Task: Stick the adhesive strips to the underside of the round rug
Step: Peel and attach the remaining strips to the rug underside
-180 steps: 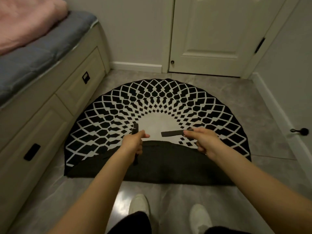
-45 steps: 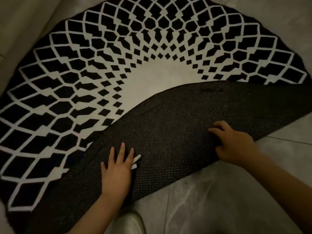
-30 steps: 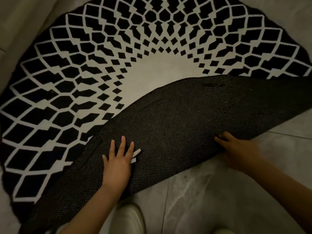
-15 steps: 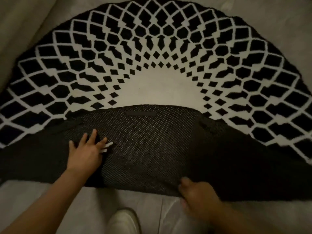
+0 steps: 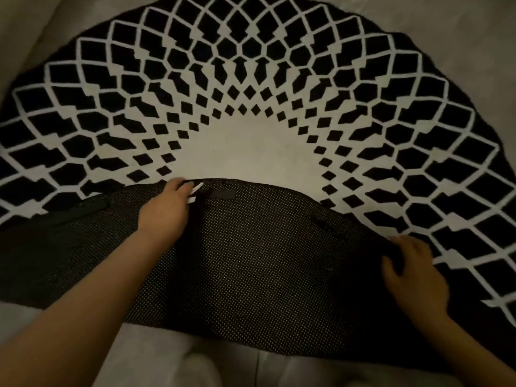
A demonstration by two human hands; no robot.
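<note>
Pale floor tiles [image 5: 83, 356] carry the round black-and-white patterned rug [image 5: 251, 79], its dotted underside between both hands; left hand [image 5: 167, 208] pinches white backing slips beside a black adhesive strip [image 5: 222, 194], right hand [image 5: 413, 272] grips the folded edge, pressing likely next.

Pale grey tiled floor [image 5: 69, 356] lies near and at the far corners; a tile joint [image 5: 258, 370] runs near.
</note>
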